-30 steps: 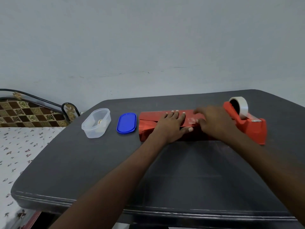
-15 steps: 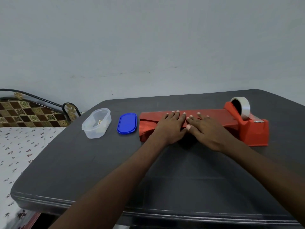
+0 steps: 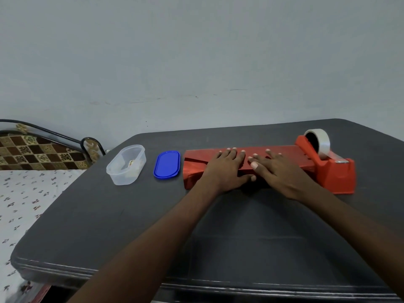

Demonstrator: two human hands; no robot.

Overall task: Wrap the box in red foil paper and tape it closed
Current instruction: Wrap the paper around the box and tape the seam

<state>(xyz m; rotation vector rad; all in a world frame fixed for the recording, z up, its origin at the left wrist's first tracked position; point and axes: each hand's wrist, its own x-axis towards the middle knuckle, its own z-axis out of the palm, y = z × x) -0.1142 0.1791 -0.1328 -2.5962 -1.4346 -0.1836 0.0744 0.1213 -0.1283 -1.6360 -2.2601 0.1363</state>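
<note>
My fingers (image 3: 231,153) lie straight and flat on top of the box (image 3: 288,153), those of both hands pointing away from me toward the wall (image 3: 196,51). On my left hand (image 3: 226,169) the fingers are held close together, with the thumb stretched out to the right along the near upper edge of the box. On my right hand (image 3: 276,169) the fingers are slightly spread, the thumb reaching left until its tip sits just beside my left hand. Both palms press down on the wrapped top; neither hand pinches or curls round anything. The box is long and low, covered in red foil paper (image 3: 192,171), and lies crosswise on the far half of the dark table (image 3: 109,226). At its left end the foil shows a slanted fold and a shiny, creased face. Its right end meets the red tape dispenser (image 3: 334,173), which carries a roll of tape (image 3: 321,142) on top; whether the two touch I cannot tell. Just left of the box lies a blue lid (image 3: 167,164), flat on the table, and further left stands a clear plastic tub (image 3: 126,164), open, with something small inside that I cannot make out. Beyond the left edge of the table is a bed (image 3: 26,193) with a patterned sheet and a checked headboard.
</note>
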